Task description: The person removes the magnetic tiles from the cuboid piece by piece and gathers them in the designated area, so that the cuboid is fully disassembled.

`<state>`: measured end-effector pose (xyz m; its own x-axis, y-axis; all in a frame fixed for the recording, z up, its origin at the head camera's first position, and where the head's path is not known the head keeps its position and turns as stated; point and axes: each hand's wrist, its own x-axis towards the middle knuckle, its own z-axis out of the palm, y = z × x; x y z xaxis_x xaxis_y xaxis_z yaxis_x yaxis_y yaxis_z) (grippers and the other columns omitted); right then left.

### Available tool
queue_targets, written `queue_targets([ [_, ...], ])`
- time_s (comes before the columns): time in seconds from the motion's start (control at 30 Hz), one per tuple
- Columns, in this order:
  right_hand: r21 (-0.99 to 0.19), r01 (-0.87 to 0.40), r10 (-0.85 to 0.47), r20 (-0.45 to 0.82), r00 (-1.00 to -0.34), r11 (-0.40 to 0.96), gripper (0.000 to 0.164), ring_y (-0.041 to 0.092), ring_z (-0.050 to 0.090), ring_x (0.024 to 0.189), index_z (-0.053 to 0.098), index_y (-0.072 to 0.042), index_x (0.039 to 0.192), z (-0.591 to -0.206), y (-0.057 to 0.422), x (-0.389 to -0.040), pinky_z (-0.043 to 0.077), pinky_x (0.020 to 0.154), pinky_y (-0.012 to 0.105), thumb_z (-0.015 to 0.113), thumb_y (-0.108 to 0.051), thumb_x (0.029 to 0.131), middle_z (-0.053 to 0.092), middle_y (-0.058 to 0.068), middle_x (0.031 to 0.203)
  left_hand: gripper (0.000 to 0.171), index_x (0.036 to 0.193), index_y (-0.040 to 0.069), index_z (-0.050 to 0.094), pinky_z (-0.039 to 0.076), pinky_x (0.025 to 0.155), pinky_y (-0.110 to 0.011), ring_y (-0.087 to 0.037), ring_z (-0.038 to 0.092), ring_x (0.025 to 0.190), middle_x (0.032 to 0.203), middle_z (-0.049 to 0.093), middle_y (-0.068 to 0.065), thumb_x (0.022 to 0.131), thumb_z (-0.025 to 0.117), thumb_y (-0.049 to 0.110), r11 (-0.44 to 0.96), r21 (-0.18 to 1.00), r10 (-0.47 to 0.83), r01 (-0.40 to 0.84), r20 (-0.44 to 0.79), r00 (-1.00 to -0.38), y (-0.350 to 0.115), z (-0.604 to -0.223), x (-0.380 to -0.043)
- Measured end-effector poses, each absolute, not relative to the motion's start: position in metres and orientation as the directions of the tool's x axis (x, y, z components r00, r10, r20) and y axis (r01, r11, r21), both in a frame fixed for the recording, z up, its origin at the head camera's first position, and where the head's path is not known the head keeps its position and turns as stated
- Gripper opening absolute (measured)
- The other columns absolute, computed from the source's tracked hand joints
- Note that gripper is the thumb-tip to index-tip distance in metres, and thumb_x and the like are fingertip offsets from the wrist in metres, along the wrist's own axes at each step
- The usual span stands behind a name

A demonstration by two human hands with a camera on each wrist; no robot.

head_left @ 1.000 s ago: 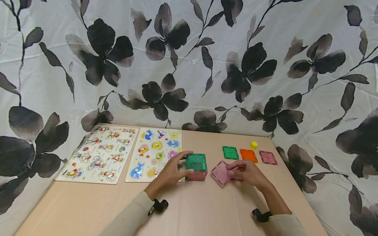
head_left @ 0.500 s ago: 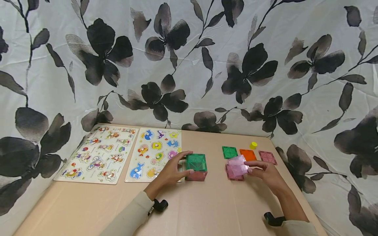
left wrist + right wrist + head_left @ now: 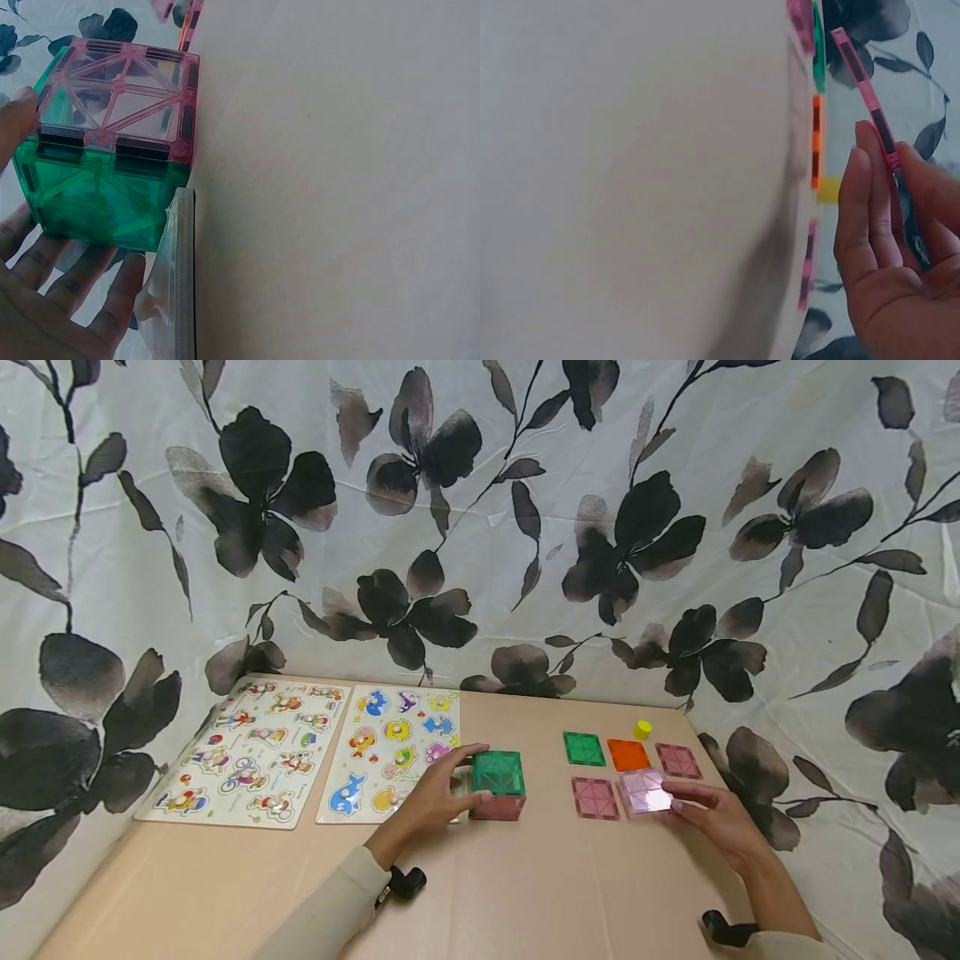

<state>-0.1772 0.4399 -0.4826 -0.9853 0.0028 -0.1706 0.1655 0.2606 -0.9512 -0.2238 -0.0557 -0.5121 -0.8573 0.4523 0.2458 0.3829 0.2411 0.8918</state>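
While the left hand (image 3: 433, 797) is gripping the green-and-pink cube (image 3: 498, 781), the right hand (image 3: 712, 821) is pinching a pink square tile (image 3: 642, 791) by its right edge, this tile extending leftward above the bench (image 3: 547, 885).

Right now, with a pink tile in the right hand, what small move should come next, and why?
Probably lower the held tile flat onto the table, beside the nearer pink tile. The right hand pinches it by one edge, tilted and clear of the table, while the green tile and orange tile lie flat close by.
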Motion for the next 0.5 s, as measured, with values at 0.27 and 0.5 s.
queue_targets([
  [0.27,-0.933,0.260,0.026,-0.262,-0.965,0.250,0.046,0.014,0.079,0.099,0.061,0.006,0.143,-0.4912,0.4491,-0.1729,0.064,0.092,0.030,0.071,-0.007,0.101,0.078,-0.008,0.121,0.071,0.159,0.021,0.047,0.052,0.112,-0.059,-0.034,0.052,0.144,0.161,0.051,-0.007,0.096,0.081,0.027,0.254,0.891,0.449,0.376,0.236,-0.862,-0.0563,-0.5135,-0.2245],
  [0.5,-0.803,0.256,0.110,-0.234,-0.966,0.538,0.042,0.016,0.075,0.103,0.062,0.005,0.143,-0.4870,0.4437,-0.1693,0.064,0.087,0.026,0.067,-0.008,0.104,0.074,0.018,0.132,0.071,0.159,0.022,0.047,0.052,0.113,-0.059,-0.033,0.052,0.144,0.161,0.051,-0.007,0.096,0.081,0.027,0.251,0.891,0.454,0.379,0.237,-0.859,-0.0562,-0.5137,-0.2242],
])
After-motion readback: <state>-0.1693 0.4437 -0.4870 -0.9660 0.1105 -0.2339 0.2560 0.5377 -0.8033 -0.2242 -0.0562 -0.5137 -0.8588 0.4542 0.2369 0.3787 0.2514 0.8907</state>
